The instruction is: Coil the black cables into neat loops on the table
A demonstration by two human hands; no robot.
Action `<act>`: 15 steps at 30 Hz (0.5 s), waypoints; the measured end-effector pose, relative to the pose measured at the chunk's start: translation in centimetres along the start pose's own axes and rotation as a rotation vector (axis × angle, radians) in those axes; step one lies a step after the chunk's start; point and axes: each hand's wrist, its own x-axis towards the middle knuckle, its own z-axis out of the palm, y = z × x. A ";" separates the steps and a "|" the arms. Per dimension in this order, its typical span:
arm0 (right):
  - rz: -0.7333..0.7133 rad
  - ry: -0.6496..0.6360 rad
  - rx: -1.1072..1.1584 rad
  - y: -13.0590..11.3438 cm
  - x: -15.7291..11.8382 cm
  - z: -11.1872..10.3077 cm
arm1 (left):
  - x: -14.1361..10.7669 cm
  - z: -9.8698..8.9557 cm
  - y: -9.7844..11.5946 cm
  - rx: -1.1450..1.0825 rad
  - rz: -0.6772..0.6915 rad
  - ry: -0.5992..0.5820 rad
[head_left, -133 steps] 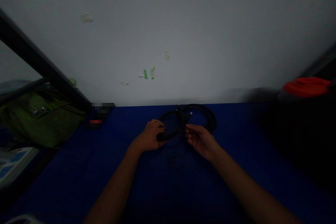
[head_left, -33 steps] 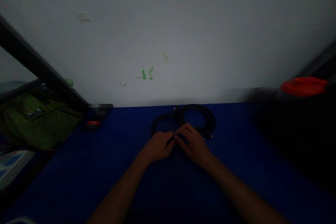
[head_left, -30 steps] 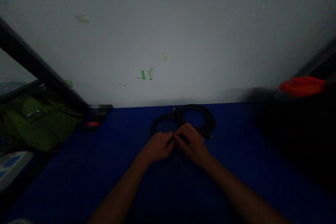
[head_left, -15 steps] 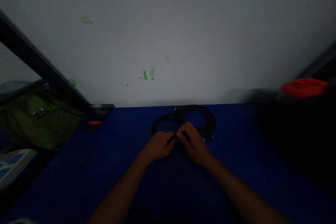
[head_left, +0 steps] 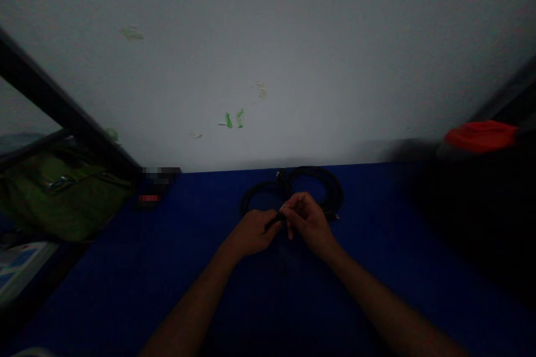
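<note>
Black cable [head_left: 288, 187]: we see it in two loops on a blue tabletop [head_left: 113, 290], just below the middle of our view, one toward 4 o'clock, one toward 7; a plug [head_left: 336, 216] with a bright tip shows at 4 o'clock.
Left hand [head_left: 255, 232]: between 6 and 7 o'clock, curled around a short length of the cable.
Right hand [head_left: 310, 224]: at 5 o'clock, thumb and fingers pinching that same length; it is too dark for us to make out its end.
Between the hands: only a small gap, fingertips near each other.
Wall [head_left: 335, 56]: pale, filling 12 o'clock, behind the tabletop.
Green bag [head_left: 79, 195]: at 9 o'clock.
Red thing [head_left: 481, 136]: at 3 o'clock.
</note>
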 end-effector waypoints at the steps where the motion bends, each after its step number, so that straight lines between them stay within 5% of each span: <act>1: 0.018 -0.008 0.096 0.1 0.1 0.0 | 0.0 0.0 0.0 0.004 -0.002 0.004; 10: 0.054 -0.091 0.392 -1.4 0.1 -0.3 | 0.2 -0.7 -1.1 -0.063 -0.082 0.055; 15: 0.303 -0.609 0.264 -2.5 -0.7 -1.3 | 0.1 -1.1 -1.9 -0.160 -0.100 0.123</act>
